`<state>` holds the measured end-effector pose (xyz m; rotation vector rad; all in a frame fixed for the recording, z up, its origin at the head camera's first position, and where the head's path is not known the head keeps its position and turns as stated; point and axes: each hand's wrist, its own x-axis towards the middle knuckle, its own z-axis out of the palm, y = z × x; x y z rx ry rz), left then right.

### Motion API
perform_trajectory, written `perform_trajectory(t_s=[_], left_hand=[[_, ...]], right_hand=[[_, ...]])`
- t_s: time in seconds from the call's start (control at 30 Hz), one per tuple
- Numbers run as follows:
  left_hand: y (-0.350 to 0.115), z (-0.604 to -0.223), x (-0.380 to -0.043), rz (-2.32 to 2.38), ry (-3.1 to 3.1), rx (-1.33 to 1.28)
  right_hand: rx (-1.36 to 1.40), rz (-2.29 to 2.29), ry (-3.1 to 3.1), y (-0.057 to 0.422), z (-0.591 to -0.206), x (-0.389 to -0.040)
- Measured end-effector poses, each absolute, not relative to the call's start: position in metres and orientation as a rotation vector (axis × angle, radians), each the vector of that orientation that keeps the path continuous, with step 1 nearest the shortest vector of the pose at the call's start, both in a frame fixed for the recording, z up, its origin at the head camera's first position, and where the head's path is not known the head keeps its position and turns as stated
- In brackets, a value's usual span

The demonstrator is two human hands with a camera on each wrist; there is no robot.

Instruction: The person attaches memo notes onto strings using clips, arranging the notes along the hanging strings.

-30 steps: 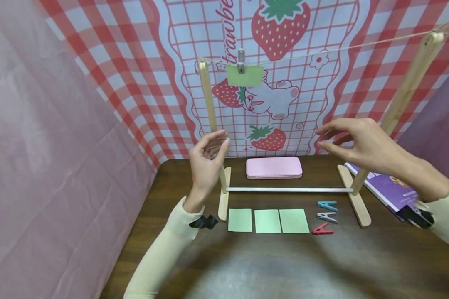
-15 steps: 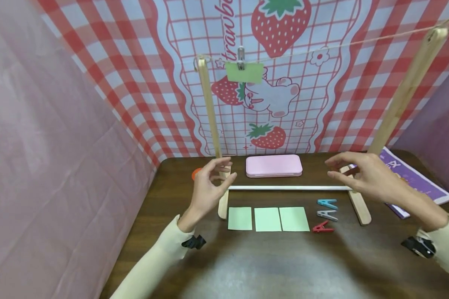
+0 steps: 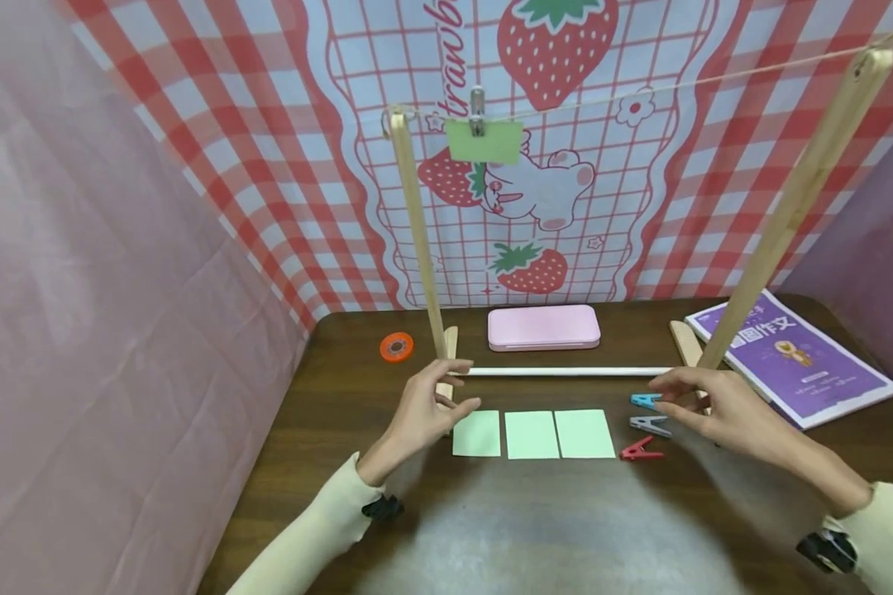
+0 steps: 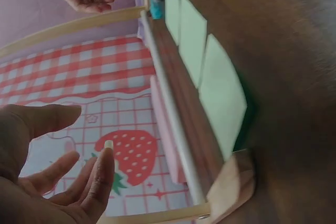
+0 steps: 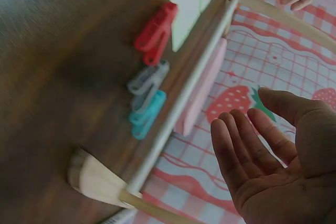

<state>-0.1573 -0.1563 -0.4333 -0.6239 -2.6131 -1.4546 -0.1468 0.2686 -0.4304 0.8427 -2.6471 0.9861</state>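
My left hand (image 3: 426, 406) hovers by the foot of the left post, near the leftmost of three green paper squares (image 3: 477, 434), fingers relaxed and holding nothing. Over on the right, my right hand (image 3: 729, 411) is held above the table close to the clothespins, thumb and fingers apart. Partly behind its fingertips lies a blue clothespin (image 3: 643, 401); a grey clothespin (image 3: 647, 425) and a red clothespin (image 3: 641, 449) lie nearer. Both wrist views show each palm with nothing in it. A clip (image 3: 478, 111) holds another green paper (image 3: 494, 142) on the string between the posts.
A wooden frame has a left post (image 3: 417, 223), a right post (image 3: 796, 207), and a white crossbar (image 3: 565, 372) low between them. Behind the bar lies a pink case (image 3: 543, 327). An orange roll (image 3: 397, 347) is at left, a purple book (image 3: 804, 355) at right.
Both hands have come down from beside the posts toward the table, the left toward the papers and the right toward the clothespins. The hanging paper stays clipped on the string.
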Motion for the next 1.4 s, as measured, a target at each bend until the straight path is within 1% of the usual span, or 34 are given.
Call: perform_trajectory(t_s=[0.3,0.5,0.73,1.03,1.2,1.4], left_hand=[[-0.159,-0.453,-0.147,-1.249,-2.737,-0.665],[-0.162,-0.462,-0.139,-1.158,-2.804,-0.593],[-0.163,-0.472,-0.136,-0.978,-2.836,-0.528],[-0.163,-0.478,-0.135,-0.899,-2.952,-0.695],[-0.163,-0.481,-0.136,-0.838,-2.973,-0.704],[-0.163,-0.482,-0.137,-0.888,-3.007,-0.731]], right_hand=[[0.842,1.122,-2.655,0.266,-0.46,-0.135],[0.825,1.163,-2.681,0.268,-0.471,-0.131],[0.892,1.12,-2.617,0.269,-0.484,-0.129],[0.93,1.083,-2.627,0.272,-0.494,-0.128],[0.952,1.087,-2.634,0.272,-0.498,-0.128],[0.933,1.061,-2.645,0.272,-0.502,-0.129]])
